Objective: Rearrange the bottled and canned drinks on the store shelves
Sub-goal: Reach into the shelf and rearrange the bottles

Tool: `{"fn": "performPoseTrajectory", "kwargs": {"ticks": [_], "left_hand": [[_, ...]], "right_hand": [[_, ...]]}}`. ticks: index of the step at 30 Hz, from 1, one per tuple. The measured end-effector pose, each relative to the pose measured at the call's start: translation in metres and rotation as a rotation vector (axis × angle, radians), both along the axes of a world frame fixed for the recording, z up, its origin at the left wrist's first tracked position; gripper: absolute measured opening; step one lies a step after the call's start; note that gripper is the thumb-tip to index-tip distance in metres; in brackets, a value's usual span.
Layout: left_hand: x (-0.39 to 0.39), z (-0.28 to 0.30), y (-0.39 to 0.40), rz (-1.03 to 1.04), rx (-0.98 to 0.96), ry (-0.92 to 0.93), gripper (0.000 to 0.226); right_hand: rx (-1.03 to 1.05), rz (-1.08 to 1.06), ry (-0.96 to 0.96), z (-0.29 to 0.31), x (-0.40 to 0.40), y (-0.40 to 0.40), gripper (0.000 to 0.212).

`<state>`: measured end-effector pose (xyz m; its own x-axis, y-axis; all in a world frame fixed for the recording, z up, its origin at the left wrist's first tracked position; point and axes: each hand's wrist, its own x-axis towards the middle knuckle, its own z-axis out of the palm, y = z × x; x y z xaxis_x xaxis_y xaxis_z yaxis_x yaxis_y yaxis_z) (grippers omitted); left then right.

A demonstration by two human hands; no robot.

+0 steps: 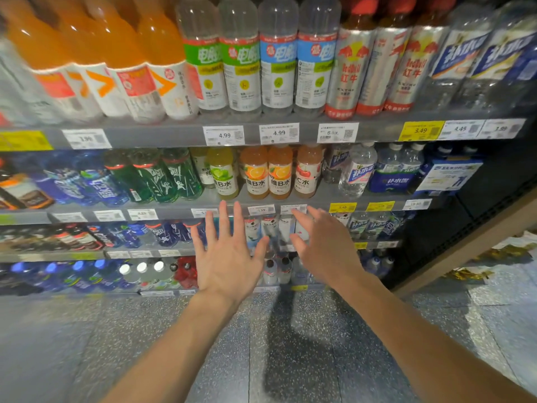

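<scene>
Nearest the camera, two bare forearms reached forward over the speckled floor toward the store shelves. The left hand was spread flat with its fingers straight and apart, holding nothing. The right hand was likewise held loose with fingers extended, gripping nothing. Both hovered in front of the edge of the second shelf, their fingertips level with its price tags; whether they touched anything I could not tell.

Just beyond the fingers, near the middle of that second shelf, stood the vitamin water bottles: a lime one, two orange ones side by side, and a reddish cherry-labelled one to their right. Left of them stood green bottles, then blue bottles toward the left end. Right of the vitamin drinks stood a clear water bottle and blue multipacks toward the right end.

Below, partly hidden by the hands, lower shelves carried small white-labelled bottles and dark blue bottles.

Farthest up, the top shelf carried orange juice bottles at the left, clear electrolyte bottles with green labels and with blue labels in the middle, Red Bull bottles, and clear water bottles with blue labels at the right end.
</scene>
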<state>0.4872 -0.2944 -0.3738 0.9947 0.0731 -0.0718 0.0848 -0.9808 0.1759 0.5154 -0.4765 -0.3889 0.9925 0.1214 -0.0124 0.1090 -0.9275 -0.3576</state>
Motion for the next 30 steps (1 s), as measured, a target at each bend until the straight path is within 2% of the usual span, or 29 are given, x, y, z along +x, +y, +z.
{"fn": "performPoseTrajectory", "kwargs": {"ticks": [5,13,18,30], "left_hand": [[-0.002,0.026,0.028,0.025,-0.038,-0.043,0.081],[-0.010,0.087,0.082,0.057,-0.089,-0.174,0.076],[-0.016,0.111,0.104,0.050,-0.037,-0.156,0.074],[-0.023,0.126,0.076,-0.039,0.056,-0.065,0.072]], "right_hand": [[-0.042,0.050,-0.110,0.028,0.005,0.018,0.061],[0.194,0.168,-0.354,0.073,0.013,0.053,0.058],[0.255,0.180,-0.478,0.091,0.009,0.066,0.054],[0.231,0.127,-0.412,0.110,-0.011,0.033,0.055]]}}
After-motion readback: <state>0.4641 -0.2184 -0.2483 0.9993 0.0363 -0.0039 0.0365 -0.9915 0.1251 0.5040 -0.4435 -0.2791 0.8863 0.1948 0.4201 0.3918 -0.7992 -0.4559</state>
